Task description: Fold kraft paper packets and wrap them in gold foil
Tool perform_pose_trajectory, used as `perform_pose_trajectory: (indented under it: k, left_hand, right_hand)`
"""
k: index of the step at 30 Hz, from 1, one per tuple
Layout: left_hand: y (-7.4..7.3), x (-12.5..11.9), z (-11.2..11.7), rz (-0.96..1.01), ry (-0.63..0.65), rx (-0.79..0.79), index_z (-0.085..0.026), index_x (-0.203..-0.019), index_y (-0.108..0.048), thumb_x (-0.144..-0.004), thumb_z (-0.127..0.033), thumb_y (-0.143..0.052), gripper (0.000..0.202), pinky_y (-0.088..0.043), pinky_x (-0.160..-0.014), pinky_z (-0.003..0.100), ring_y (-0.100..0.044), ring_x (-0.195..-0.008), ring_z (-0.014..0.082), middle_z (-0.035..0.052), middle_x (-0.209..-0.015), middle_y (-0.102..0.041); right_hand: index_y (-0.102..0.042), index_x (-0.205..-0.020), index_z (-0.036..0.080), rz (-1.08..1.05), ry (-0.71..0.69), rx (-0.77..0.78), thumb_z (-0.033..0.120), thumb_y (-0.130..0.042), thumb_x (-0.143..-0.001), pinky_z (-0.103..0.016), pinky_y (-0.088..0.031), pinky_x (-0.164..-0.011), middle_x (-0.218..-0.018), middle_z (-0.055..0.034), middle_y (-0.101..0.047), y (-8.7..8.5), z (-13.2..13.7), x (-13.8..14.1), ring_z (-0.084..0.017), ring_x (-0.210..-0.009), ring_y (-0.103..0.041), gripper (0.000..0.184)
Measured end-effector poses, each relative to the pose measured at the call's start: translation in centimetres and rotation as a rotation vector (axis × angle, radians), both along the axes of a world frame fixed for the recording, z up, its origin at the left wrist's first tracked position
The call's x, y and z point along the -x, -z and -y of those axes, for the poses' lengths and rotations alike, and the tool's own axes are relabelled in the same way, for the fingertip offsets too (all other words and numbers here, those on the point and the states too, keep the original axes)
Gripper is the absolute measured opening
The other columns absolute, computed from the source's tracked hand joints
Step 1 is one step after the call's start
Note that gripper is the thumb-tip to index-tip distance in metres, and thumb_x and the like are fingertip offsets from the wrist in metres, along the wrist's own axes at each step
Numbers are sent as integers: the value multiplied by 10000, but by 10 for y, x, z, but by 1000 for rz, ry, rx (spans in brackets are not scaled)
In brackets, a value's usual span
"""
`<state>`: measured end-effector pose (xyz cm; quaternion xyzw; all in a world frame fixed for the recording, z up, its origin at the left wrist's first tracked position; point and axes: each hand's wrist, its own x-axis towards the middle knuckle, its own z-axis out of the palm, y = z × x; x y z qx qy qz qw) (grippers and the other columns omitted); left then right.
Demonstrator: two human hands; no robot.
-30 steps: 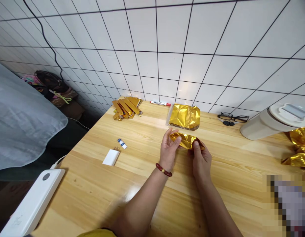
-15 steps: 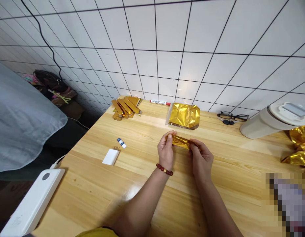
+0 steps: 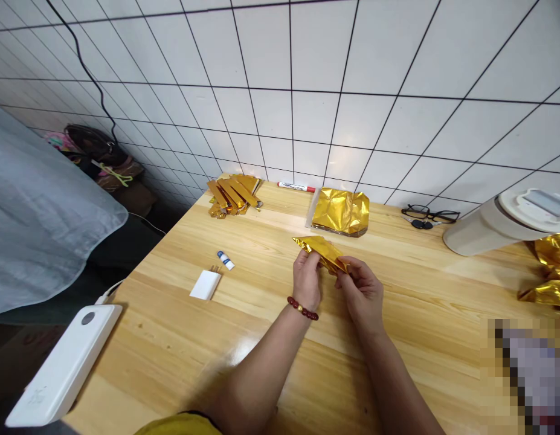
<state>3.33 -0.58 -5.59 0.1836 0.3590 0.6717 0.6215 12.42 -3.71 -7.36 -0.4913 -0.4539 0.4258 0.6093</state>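
Note:
A folded piece of gold foil paper is held above the table between both hands. My left hand, with a dark red bead bracelet at the wrist, grips its left part from below, the fingers partly hidden behind the foil. My right hand pinches the right end between thumb and fingers. Beyond the hands lies a stack of gold foil sheets. A pile of folded gold strips rests at the far left corner of the table.
On the wooden table lie a white charger plug, a small blue-and-white tube, a marker and eyeglasses. A cream tumbler stands at right near crumpled gold foil. A white power bank sits at the left edge.
The foil has gone from a narrow strip stretched between the hands to a wider, tilted shape with a pointed left end. My right hand has moved slightly left, closer to my left hand.

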Motion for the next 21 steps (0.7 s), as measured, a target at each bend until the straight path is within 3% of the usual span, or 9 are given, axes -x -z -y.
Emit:
perform_pose_trajectory:
  k: [5, 7, 9, 11, 13, 17, 21]
  left_hand:
    - [-3, 7, 1, -25, 155, 27, -149, -918, -672, -805, -362, -604, 250, -509, -693, 261, -677, -795, 168, 70, -896, -726]
    - [-4, 8, 3, -97, 214, 18, -154, -940, -671, -817, -385, -595, 272, -512, -662, 259, -677, -758, 162, 74, -917, -726]
    - [-3, 9, 4, -241, 243, -47, -174, -1001, -682, -806, -341, -614, 266, -525, -698, 265, -678, -806, 163, 71, -997, -721]
    - [-2, 10, 5, -442, 255, -163, -200, -1036, -705, -774, -241, -638, 274, -530, -824, 295, -665, -941, 180, 68, -1081, -703]
    - [-1, 10, 6, -634, 267, -285, -211, -1019, -730, -756, -156, -621, 290, -504, -937, 330, -641, -1030, 196, 70, -1099, -693]
    - [0, 8, 8, -809, 331, -385, -203, -998, -744, -769, -107, -574, 300, -512, -943, 349, -654, -988, 194, 76, -1038, -712]
    - [5, 6, 8, -712, 225, -213, -181, -976, -743, -717, -135, -675, 272, -540, -883, 327, -673, -939, 192, 80, -1023, -731]
  right_hand:
    - [-656, -1025, 221, 174, -228, -18, 330, -660, -818, -243, -381, -501, -581, 46, -557, -5, 7, -1, -109, -506, -481, 234]
    - [-661, -1057, 222, 255, -154, -53, 343, -650, -836, -237, -351, -483, -559, 59, -511, -5, 8, -3, -97, -479, -433, 253]
    - [-611, -1183, 239, 251, 4, -93, 344, -666, -829, -235, -369, -501, -614, 58, -522, -5, 6, -5, -99, -514, -454, 374]
    - [-493, -1337, 261, 188, 105, -106, 350, -693, -808, -242, -419, -550, -703, 48, -553, -6, 3, -7, -112, -590, -510, 572]
    - [-443, -1385, 264, 145, 126, -86, 365, -706, -793, -254, -455, -594, -764, 34, -574, -7, 0, -9, -123, -647, -542, 655]
    - [-635, -1161, 225, 98, 139, -22, 395, -712, -784, -280, -485, -674, -856, -11, -637, -8, -2, -10, -141, -742, -579, 420]
    - [-692, -947, 195, -54, 284, 36, 443, -730, -760, -250, -455, -597, -831, -12, -653, -9, -7, -12, -116, -659, -554, 312]
